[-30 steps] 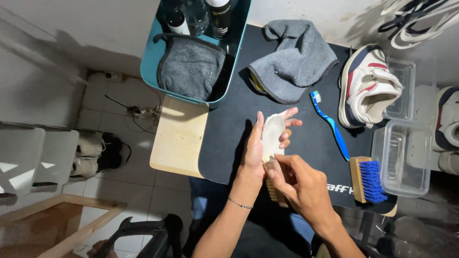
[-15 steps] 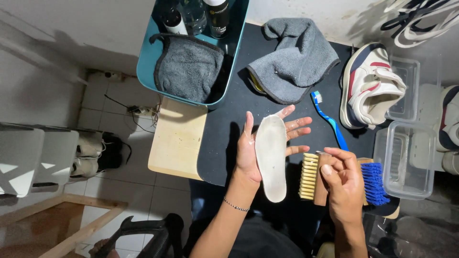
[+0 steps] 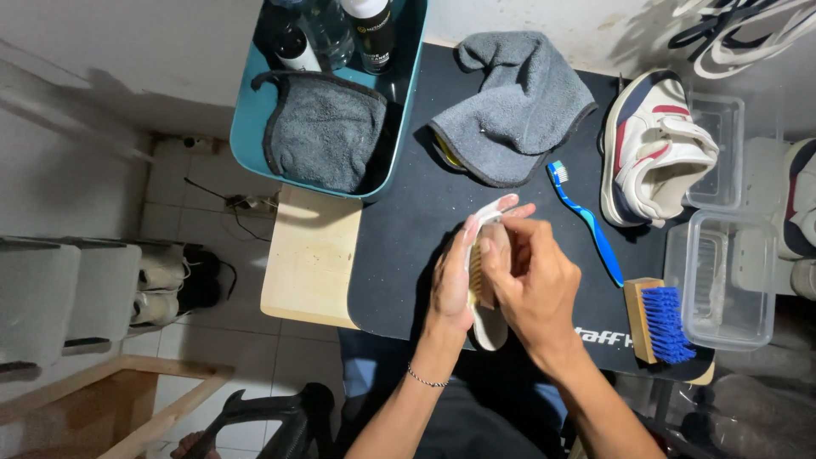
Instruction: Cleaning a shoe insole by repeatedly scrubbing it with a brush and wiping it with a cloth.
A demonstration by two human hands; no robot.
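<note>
My left hand (image 3: 450,285) holds a white shoe insole (image 3: 490,327) on edge over the black mat (image 3: 408,229), fingers up along its back. My right hand (image 3: 531,285) grips a small wooden brush (image 3: 481,274) and presses it against the insole's face. Most of the brush is hidden under my fingers. A bracelet sits on my left wrist.
A blue toothbrush (image 3: 585,219) and a blue-bristled wooden brush (image 3: 656,320) lie to the right. A white sneaker (image 3: 654,149), grey towel (image 3: 518,102), teal bin (image 3: 255,127) with bottles and cloth, and clear plastic boxes (image 3: 722,289) surround the mat.
The insole lay flat on my open left palm while my right hand picked a brush up at the right. Now the insole is turned on edge and the brush is on it.
</note>
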